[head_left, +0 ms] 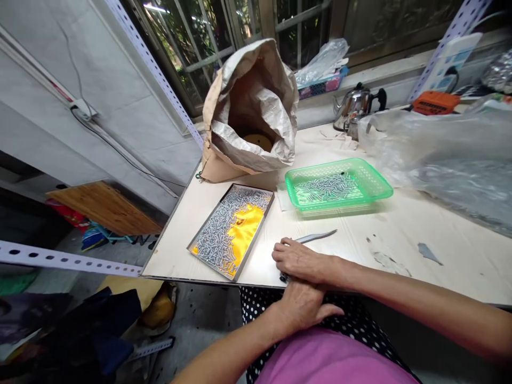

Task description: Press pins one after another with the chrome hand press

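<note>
My right hand [299, 261] lies palm down on the white table [400, 234] near its front edge, fingers loosely bent and resting flat, gripping nothing I can see. A small dark thing [284, 277] peeks out under its heel at the table edge. Metal tweezers [317, 236] lie on the table just beyond the fingers. My left hand [303, 306] sits below the table edge, right under the right wrist, thumb sticking out to the right; its fingers are hidden. A flat metal tray [208, 242] with yellow lining and several small metal pins lies left of the hands.
A green plastic basket [378, 181] of metal pins stands behind the hands. An open paper sack [248, 106] stands at the back left, and a large clear plastic bag [448, 154] on the right. A steel kettle [354, 109] stands by the window. Clutter lies on the floor to the left.
</note>
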Motion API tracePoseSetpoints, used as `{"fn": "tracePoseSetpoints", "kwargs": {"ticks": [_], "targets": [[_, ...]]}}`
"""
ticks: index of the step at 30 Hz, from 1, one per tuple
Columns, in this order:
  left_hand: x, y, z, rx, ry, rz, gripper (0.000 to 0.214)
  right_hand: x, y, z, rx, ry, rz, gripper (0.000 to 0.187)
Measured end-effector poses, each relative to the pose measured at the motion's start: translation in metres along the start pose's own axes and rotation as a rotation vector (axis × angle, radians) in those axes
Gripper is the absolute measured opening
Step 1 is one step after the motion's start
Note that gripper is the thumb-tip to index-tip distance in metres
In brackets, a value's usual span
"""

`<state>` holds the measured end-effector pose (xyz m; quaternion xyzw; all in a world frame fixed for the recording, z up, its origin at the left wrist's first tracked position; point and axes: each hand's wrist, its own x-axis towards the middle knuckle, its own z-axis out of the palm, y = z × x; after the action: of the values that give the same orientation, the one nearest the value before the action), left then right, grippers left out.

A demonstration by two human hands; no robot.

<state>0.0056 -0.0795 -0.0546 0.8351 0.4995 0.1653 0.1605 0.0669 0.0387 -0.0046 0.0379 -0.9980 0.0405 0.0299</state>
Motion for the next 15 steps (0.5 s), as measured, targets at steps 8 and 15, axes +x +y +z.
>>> {"fn": "tracePoseSetpoints", "kwargs": {"ticks": [8,15], "targets": [[0.001,-0.006,-0.001,0.050,-0.009,0.028,0.065,-0.007,0.007,0.004,0.239,0.072,0.105,0.011],[0.007,-0.007,-0.010,0.032,-0.019,0.035,0.036,0.002,0.021,0.012,0.317,0.073,0.133,0.019]]}}
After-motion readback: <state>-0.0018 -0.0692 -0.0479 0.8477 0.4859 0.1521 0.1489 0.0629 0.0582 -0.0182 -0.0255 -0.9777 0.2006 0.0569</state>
